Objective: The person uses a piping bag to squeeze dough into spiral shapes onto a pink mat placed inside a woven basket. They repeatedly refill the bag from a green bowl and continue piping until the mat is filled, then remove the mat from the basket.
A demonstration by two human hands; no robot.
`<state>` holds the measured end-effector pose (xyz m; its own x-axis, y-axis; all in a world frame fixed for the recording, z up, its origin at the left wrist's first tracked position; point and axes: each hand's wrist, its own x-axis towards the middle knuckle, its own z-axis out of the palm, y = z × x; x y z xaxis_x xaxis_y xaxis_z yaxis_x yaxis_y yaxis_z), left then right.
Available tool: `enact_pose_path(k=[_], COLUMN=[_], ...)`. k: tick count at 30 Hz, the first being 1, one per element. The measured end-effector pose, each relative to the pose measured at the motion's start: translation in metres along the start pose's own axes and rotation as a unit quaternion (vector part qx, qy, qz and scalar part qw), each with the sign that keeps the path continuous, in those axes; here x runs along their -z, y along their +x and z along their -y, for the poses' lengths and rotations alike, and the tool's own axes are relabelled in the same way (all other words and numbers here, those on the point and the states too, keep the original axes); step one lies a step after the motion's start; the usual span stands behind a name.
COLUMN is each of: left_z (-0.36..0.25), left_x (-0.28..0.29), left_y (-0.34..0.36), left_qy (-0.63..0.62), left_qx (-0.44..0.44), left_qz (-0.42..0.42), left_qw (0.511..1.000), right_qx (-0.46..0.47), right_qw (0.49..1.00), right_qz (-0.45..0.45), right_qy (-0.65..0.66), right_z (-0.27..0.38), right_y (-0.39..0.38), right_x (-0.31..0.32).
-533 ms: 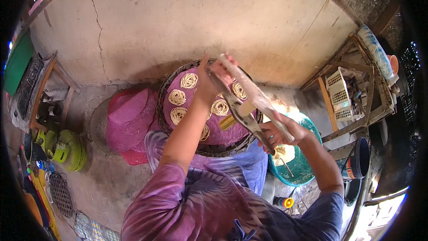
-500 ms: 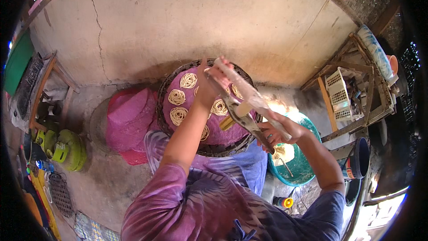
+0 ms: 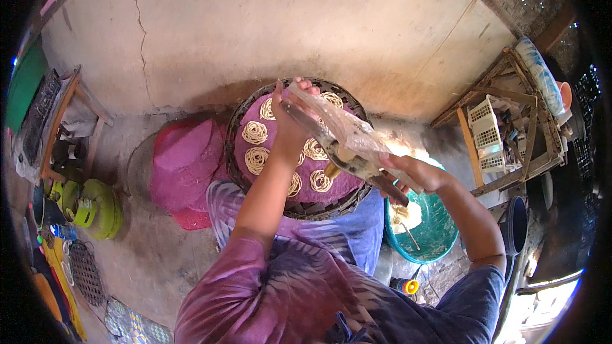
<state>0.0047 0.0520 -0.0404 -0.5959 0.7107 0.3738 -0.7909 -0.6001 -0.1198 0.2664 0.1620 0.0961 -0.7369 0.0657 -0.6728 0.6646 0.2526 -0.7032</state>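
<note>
Both my hands grip a wooden hand press point(image 3: 347, 126), held slantwise over a round woven tray point(image 3: 233, 175). It has a pale upper bar, a darker lower bar and a brass-coloured tube point(image 3: 331, 169) pointing down. My left hand point(image 3: 298, 100) is closed around the far left end. My right hand point(image 3: 415, 173) is closed around the near right end, its fingers partly hidden. A purple cloth point(image 3: 271, 185) lines the tray, with several coiled nests of pale dough strands on it. One dough coil point(image 3: 321, 181) lies just below the tube; others are partly covered by my left arm and the press.
A teal basin point(image 3: 424, 242) with pale dough point(image 3: 408, 215) and a stick stands right of the tray. Left of it lies a purple cloth bundle point(image 3: 182, 165). A green gas cylinder point(image 3: 99, 210) is farther left, a wooden rack point(image 3: 472, 146) at right, and a cracked wall point(image 3: 287, 32) behind.
The press has shifted: its left end moved left, its right end right and slightly up. The tube moved a little right, and a dough coil now shows below it. Both hands keep their hold.
</note>
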Motion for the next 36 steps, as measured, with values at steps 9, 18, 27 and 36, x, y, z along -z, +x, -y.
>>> enact_pose_path(k=[9,18,27,36], left_z=[-0.002,0.009,-0.01,-0.065], left_x=[0.006,0.051,0.069,0.02], left_y=[-0.011,0.01,0.009,0.009], left_qy=[0.022,-0.095,-0.095,-0.042], left_qx=[0.018,0.012,-0.104,-0.12], left_qz=[-0.018,0.077,0.093,0.146], left_qw=[0.999,0.992,0.986,0.981], right_qx=[-0.002,0.133,0.249,0.221], right_qw=[0.999,0.893,0.763,0.958], right_qz=[0.002,0.181,0.32,-0.126], right_qy=[0.044,0.391,0.504,-0.135], right_z=[-0.024,-0.088,-0.136,-0.087], right_y=[0.004,0.051,0.151,0.161], right_x=[-0.005,0.009,-0.014,-0.033])
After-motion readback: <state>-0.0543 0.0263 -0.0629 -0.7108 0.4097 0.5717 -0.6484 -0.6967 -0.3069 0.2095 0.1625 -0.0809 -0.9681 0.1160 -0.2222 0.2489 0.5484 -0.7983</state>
